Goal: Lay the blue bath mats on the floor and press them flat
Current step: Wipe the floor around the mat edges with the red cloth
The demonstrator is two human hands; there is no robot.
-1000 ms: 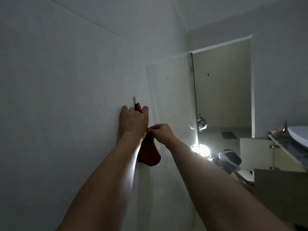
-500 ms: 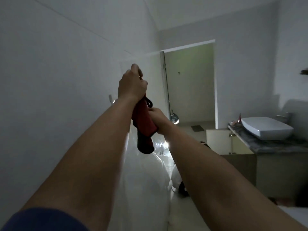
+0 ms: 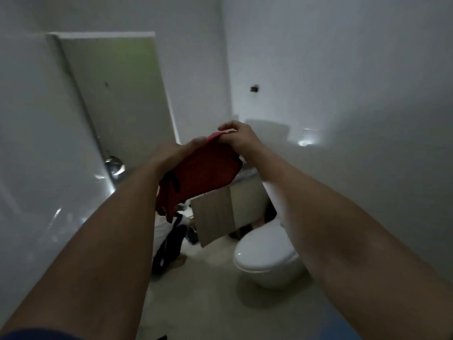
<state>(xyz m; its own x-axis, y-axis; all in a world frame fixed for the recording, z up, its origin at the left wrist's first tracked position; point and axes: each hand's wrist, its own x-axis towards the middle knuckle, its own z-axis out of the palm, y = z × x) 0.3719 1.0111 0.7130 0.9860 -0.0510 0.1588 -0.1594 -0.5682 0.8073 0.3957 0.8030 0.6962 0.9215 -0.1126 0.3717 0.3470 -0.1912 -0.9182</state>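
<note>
1. Left arm (image 3: 103, 241): bare from wrist up past the elbow, no watch or band visible.
2. Left sleeve (image 3: 36, 334): dark blue fabric, only a strip showing at the bottom left of the view.
3. Right arm (image 3: 331, 229): bare along its whole visible length, nothing worn at the wrist.
4. Both hands are ungloved; no rings can be made out in the dim light.

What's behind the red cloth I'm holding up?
Below the red cloth, a pale cabinet door and a grey counter edge show; the cloth and both hands cover the rest of the counter.
</note>
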